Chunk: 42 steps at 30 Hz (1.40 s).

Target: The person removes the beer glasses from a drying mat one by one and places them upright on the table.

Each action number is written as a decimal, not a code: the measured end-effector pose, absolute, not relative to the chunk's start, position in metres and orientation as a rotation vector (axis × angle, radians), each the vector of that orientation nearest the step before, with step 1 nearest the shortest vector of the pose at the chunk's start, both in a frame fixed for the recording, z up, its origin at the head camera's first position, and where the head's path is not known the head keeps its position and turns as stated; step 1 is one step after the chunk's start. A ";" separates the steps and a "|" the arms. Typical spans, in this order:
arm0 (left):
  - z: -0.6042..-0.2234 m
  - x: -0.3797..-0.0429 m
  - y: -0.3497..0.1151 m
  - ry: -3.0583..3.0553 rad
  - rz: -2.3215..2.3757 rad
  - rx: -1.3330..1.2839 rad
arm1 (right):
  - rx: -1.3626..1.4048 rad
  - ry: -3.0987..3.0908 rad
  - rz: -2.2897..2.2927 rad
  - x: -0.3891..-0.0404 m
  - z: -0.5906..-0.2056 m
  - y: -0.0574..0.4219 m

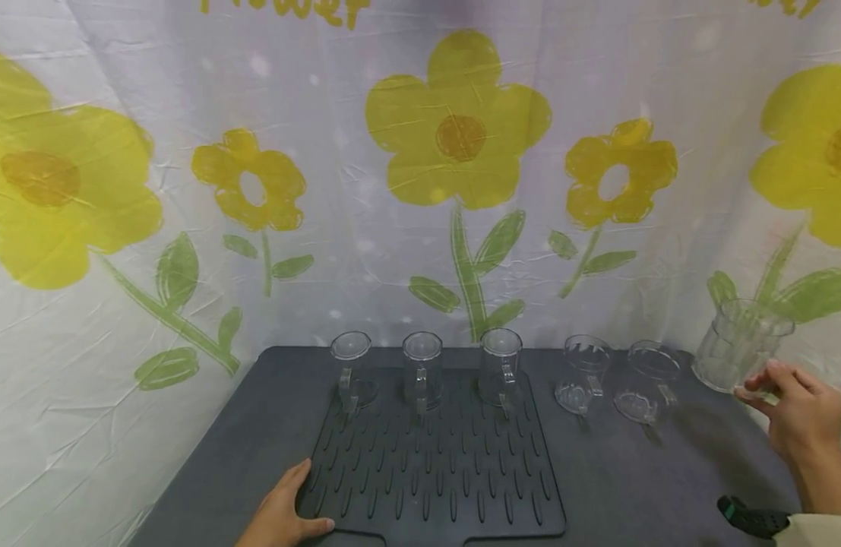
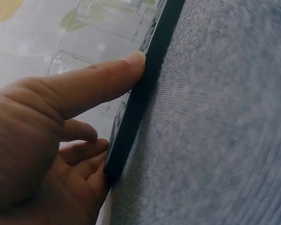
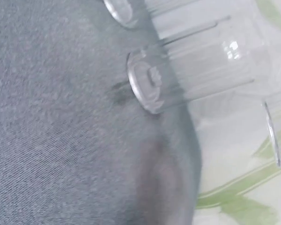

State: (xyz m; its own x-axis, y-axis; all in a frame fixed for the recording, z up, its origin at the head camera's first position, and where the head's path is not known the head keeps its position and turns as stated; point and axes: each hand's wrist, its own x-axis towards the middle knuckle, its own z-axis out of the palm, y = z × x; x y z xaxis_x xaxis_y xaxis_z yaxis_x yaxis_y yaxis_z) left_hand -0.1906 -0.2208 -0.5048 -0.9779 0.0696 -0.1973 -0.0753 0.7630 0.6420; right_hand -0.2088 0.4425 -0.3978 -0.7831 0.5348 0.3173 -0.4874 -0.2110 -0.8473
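Note:
My right hand [image 1: 799, 406] pinches the handle of a clear glass mug [image 1: 731, 349], held upright above the table's right back corner. In the right wrist view, only part of that mug [image 3: 275, 136] shows at the right edge. At the front left corner of a black ridged drying mat [image 1: 427, 494], my left hand [image 1: 283, 507] rests, thumb along the front edge and fingers against the left side. Three clear glass mugs, left [image 1: 352, 376], middle [image 1: 422, 372] and right [image 1: 500, 372], stand upright in a row along the mat's back.
Right of the mat, two more clear glass mugs, one nearer [image 1: 581, 376] and one farther right [image 1: 646, 384], stand on the dark grey table [image 1: 639, 486]. Behind the table hangs a white curtain [image 1: 365, 258] with yellow flowers. A black band circles my right wrist.

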 end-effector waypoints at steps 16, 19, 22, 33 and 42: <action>-0.507 -0.189 -0.221 2.757 1.027 0.004 | -0.351 -1.317 2.151 -0.225 -0.444 0.459; -0.507 -0.188 -0.220 2.756 1.025 0.003 | -0.365 -1.326 2.160 -0.229 -0.455 0.466; -0.506 -0.188 -0.221 2.756 1.025 -0.008 | -0.378 -1.333 2.166 -0.233 -0.466 0.472; -0.507 -0.188 -0.221 2.738 1.014 -0.030 | -0.529 -1.375 2.209 -0.227 -0.477 0.467; -0.506 -0.189 -0.219 2.734 1.032 -0.029 | -0.542 -1.384 2.217 -0.227 -0.479 0.464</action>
State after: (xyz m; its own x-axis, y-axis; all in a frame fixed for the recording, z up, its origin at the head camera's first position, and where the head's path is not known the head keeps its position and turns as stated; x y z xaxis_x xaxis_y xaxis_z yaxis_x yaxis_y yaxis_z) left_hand -0.1895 -0.2193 -0.5058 -0.9758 0.0586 -0.2105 -0.0951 0.7534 0.6506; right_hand -0.2267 0.4637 -0.4793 -0.8126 0.5769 -0.0831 -0.1786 -0.3823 -0.9066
